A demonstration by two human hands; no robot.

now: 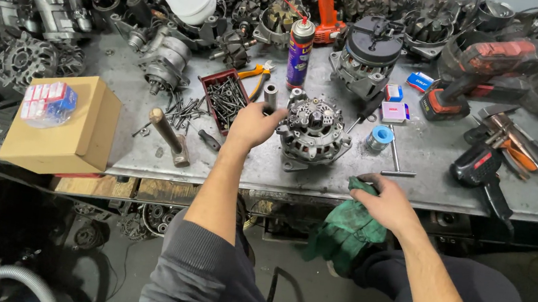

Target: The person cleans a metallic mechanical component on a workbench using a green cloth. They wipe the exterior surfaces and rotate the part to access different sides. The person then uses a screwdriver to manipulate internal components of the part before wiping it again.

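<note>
On bench, grey finned alternator (312, 133), upright.

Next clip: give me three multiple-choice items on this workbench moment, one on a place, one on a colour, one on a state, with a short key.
1. Where is the alternator?
A. on the cardboard box
B. on the bench between the hands
C. on the floor

2. What colour is the rag?
A. green
B. white
C. yellow

3. What is the left hand doing?
A. resting flat on the box
B. holding a metal socket
C. gripping the hammer

Key: B, it sits on the bench by the left hand; A, green cloth under the right hand; B, its fingers close on the small socket.
</note>
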